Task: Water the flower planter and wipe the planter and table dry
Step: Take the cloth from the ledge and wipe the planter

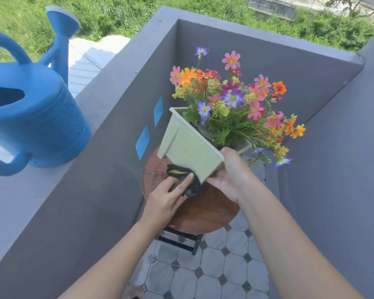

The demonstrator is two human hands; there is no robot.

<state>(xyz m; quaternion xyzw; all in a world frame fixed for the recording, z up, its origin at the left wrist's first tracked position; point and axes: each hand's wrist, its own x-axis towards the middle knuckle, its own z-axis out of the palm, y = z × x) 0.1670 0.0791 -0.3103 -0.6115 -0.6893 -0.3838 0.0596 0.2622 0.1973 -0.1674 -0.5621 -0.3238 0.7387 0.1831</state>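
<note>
Planter [190,145] of flowers [235,93], tilted above the round table [205,212], is gripped at its near corner by the right hand [229,175]. Left hand [166,195] presses a dark cloth [186,180] (partly hidden) against its base; watering can [35,117] is cut off at left.

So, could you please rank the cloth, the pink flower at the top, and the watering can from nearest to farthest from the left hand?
1. Cloth: under the left hand, pressed against the planter.
2. Pink flower: up and to the right, topmost bloom.
3. Watering can: far left, on the wall ledge.
</note>
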